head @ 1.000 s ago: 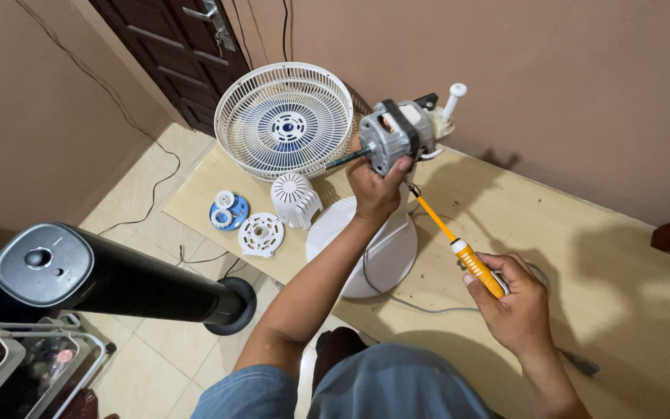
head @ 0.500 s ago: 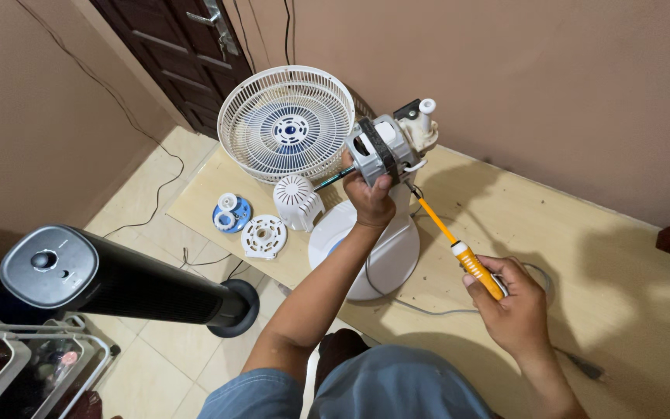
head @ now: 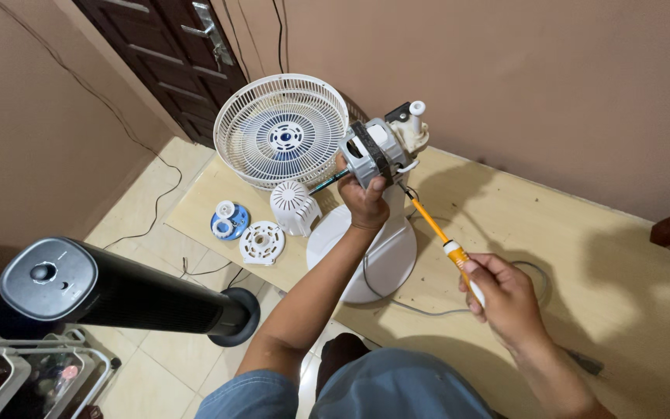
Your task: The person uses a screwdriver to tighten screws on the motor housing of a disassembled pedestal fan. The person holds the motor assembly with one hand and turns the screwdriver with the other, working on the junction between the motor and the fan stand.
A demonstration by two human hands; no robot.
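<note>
My left hand grips the bare grey fan motor from below, on top of the fan's white stand over its round base. My right hand holds an orange-and-white screwdriver by the handle; its tip points up to the motor's underside. The white fan grille leans against the wall behind the motor. A white motor cover, a round white disc and a blue-and-white round part lie on the wooden board to the left.
A black tower fan lies tilted across the lower left, above a metal rack. A dark door is in the far corner. A grey cord loops from the base. Tiled floor borders the board's left side.
My left hand has turned the motor slightly on its stand. The screwdriver stays angled at the motor's underside, and my right hand has barely moved.
</note>
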